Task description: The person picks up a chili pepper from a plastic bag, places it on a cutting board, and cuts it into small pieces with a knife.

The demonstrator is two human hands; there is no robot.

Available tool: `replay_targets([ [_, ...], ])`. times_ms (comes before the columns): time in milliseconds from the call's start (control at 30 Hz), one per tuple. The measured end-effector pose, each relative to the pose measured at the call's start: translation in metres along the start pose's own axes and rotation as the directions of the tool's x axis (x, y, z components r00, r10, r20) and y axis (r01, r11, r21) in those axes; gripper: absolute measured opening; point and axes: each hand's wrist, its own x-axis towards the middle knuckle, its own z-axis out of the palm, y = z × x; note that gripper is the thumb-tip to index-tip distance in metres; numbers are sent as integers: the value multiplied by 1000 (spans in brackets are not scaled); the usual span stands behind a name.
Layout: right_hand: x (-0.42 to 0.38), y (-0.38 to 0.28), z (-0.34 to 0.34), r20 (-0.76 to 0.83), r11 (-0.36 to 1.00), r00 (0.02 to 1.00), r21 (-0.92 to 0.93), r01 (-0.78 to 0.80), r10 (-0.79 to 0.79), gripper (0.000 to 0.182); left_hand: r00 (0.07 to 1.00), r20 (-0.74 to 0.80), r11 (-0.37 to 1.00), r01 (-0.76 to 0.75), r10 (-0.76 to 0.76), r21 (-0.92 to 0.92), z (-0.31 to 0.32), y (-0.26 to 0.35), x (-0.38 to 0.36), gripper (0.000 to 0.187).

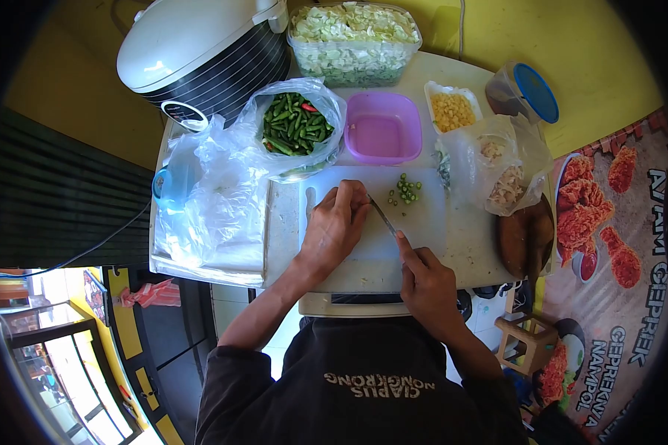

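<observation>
From where I stand, the person's left hand [334, 226] rests over the left part of a pale cutting board [427, 233] in the middle of the frame, fingers bunched together at the knife's tip; I cannot tell whether they pinch anything, since the spot is hidden. The right hand [427, 285], lower and to the right, has its fingers wrapped round the handle of a knife [383, 213], index finger stretched forward toward the blade. The blade slants up and left to the left fingertips. Just right of the blade, on the upper part of the board, lies a loose scatter of small green slices [405, 190].

Above the left hand, an open plastic bag [335, 111] holds green chillies [293, 126] with a red one among them. A purple container [384, 153] sits beside it, touching or nearly so, below a clear tub [345, 72] of shredded cabbage [355, 28]. At the upper right of the bench [464, 263] are a white tray [432, 93] of yellow bits [453, 111], a jar [506, 90] with a blue lid [536, 93], and a clear bag [467, 167] of pale pieces [506, 187]. A rice cooker [200, 48] fills the upper left.
</observation>
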Motion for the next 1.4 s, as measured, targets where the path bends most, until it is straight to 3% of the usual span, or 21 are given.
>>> replay_targets([
  [533,17,0,3,58,996,998,-84,44,-39,66,999,-17,999,-28,28,15,2,-1,0,30],
  [833,-8,17,-21,125,998,992,52,-21,14,59,999,-16,994,-36,38,105,-2,5,1,19],
  [1100,5,10,-18,4,997,999,71,-33,33,56,983,-10,966,-175,181,190,1,2,2,14],
  [1400,5,3,-4,-4,1000,1000,26,2,-2,56,996,-49,986,-69,77,149,-3,7,-10,11],
])
